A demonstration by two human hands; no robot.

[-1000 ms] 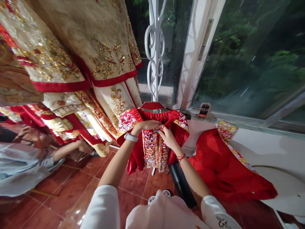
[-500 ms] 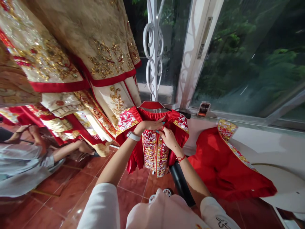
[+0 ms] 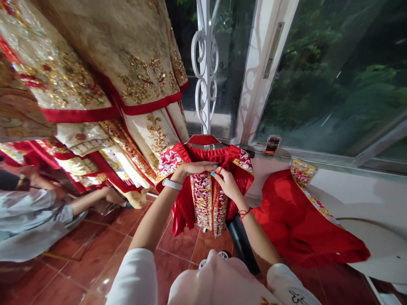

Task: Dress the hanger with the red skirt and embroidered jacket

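Observation:
A red jacket (image 3: 203,199) with silver and gold embroidery hangs by its neck from a hanger (image 3: 203,140). Its front edges meet in the middle, with the lower front hanging free. Across the upper chest lies my left hand (image 3: 193,168), its fingers drawn together and their tips at the front edge just below the gathered collar. My right hand (image 3: 228,184) meets it from the right, with fingers bent in a pinch at the same edge. The fingers hide the small bit of fastening or cloth between them.
Beige embroidered robes (image 3: 143,55) hang at the left. A red garment (image 3: 305,216) lies over a white round table (image 3: 381,250) at the right. A white scrollwork post (image 3: 205,80) stands behind the hanger, before windows. At far left a person sits (image 3: 34,216).
Both hands stay at the upper front edge, with small finger shifts. My left wrist has moved slightly left, and the jacket's lower front has swung a little to the right.

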